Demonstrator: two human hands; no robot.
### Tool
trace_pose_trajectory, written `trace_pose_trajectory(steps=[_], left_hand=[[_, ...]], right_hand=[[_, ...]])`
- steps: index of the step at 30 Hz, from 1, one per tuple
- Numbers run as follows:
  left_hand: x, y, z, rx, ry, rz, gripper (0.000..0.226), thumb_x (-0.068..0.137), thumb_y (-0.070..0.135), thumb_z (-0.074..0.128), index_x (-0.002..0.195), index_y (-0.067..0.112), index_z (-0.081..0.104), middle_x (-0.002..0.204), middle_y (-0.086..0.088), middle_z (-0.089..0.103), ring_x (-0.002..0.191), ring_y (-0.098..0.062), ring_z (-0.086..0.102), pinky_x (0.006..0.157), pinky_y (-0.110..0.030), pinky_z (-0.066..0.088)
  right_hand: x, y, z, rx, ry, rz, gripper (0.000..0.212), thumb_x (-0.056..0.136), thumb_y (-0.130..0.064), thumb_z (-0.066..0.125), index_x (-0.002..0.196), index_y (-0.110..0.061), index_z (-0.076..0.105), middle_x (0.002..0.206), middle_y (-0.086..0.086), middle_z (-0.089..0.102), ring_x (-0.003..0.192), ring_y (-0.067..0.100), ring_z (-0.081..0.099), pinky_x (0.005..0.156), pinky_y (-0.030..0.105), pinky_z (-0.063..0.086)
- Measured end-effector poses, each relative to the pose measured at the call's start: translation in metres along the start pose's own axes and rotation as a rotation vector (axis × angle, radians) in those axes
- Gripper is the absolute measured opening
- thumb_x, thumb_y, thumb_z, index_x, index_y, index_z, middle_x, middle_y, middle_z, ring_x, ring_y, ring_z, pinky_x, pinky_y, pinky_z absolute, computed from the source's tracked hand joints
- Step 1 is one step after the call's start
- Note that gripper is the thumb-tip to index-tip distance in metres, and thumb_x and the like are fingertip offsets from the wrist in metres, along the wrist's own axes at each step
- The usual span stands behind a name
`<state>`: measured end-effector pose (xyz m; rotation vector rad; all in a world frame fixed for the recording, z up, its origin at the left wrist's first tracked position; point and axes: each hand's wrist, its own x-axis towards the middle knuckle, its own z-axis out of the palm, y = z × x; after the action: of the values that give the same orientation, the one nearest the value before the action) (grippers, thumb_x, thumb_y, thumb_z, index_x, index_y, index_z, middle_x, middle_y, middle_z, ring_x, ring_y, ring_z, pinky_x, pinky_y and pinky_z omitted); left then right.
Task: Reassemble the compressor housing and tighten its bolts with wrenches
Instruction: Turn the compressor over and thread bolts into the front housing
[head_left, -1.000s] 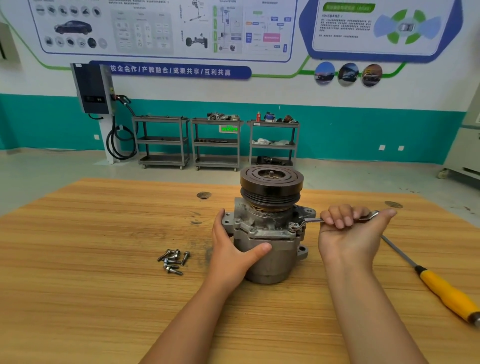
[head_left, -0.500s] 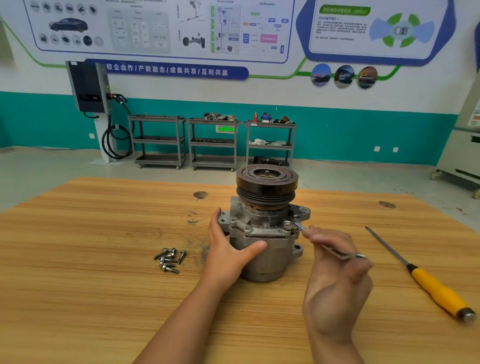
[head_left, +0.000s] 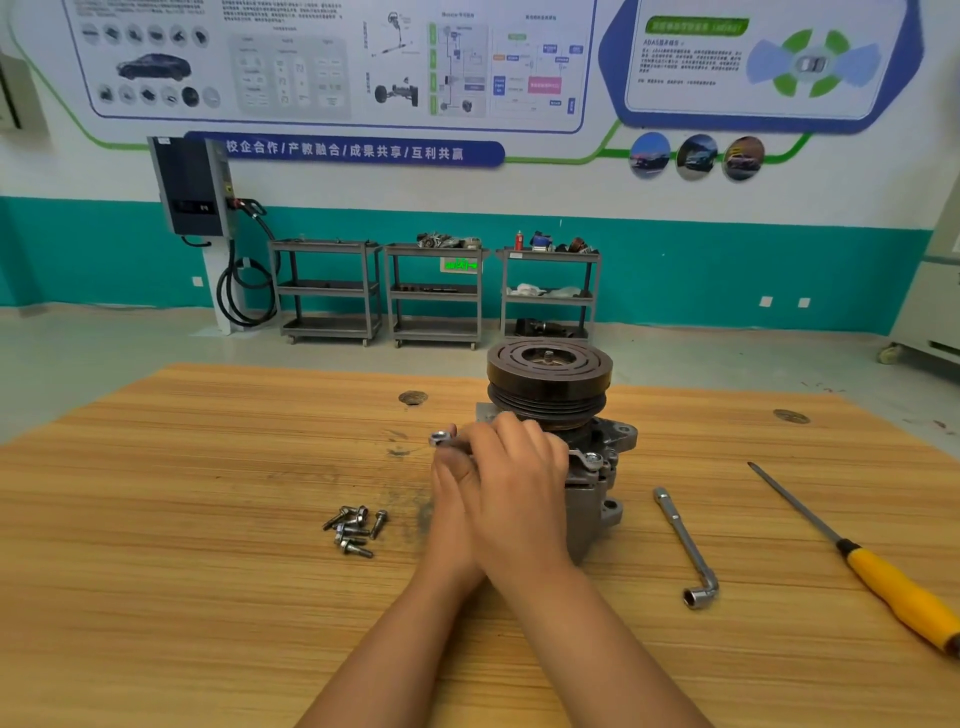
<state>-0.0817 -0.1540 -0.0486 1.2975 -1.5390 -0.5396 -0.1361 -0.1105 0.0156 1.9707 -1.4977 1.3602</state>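
The wrench (head_left: 441, 439) lies crosswise, its ring on the right bolt (head_left: 592, 459) of the compressor housing (head_left: 589, 501). The right hand (head_left: 519, 483) grips it, covering the left hand (head_left: 449, 496), whose grip I cannot tell

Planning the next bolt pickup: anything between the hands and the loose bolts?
Nothing visible. The loose bolts lie in a pile on the table left of the left hand, with only bare wood between. The right hand lies over the left and holds the wrench at the compressor.
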Motion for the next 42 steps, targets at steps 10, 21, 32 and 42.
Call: trace_pose_trajectory(steps=[10,21,32,42], left_hand=[[-0.003,0.007,-0.007,-0.229,-0.038,-0.115,0.123,0.049,0.059,0.081,0.145,0.040,0.006,0.149,0.005,0.028,0.129,-0.010,0.036,0.105,-0.029,0.033],[-0.003,0.006,-0.006,-0.277,-0.042,-0.102,0.123,0.044,0.065,0.079,0.141,0.048,0.004,0.148,0.009,0.025,0.128,-0.006,0.033,0.101,-0.026,0.030],[-0.004,0.007,-0.008,-0.287,-0.068,-0.117,0.123,0.044,0.064,0.076,0.141,0.049,0.003,0.151,0.007,0.023,0.132,-0.009,0.032,0.107,-0.030,0.031],[-0.004,0.009,-0.007,-0.271,-0.055,-0.128,0.125,0.042,0.067,0.074,0.143,0.049,0.003,0.152,0.008,0.021,0.125,-0.004,0.031,0.099,-0.025,0.031]], right_hand=[[0.037,0.042,-0.060,1.341,0.158,0.097,0.040,0.093,-0.055,0.034,0.068,-0.028,0.049,0.063,-0.013,0.042,0.056,0.006,0.036,0.055,0.019,0.034],[0.060,0.099,-0.041,1.899,0.347,0.833,0.046,0.102,-0.047,0.025,0.072,-0.018,0.045,0.048,-0.006,0.029,0.040,0.006,0.024,0.037,0.019,0.021],[0.036,0.117,-0.028,1.779,0.488,0.938,0.046,0.102,-0.048,0.023,0.070,-0.017,0.038,0.050,-0.005,0.035,0.042,0.009,0.034,0.043,0.020,0.035],[-0.018,0.069,-0.038,1.224,0.747,0.485,0.031,0.101,-0.032,0.022,0.107,-0.018,0.049,0.077,0.000,0.052,0.074,0.015,0.057,0.081,0.034,0.055]])
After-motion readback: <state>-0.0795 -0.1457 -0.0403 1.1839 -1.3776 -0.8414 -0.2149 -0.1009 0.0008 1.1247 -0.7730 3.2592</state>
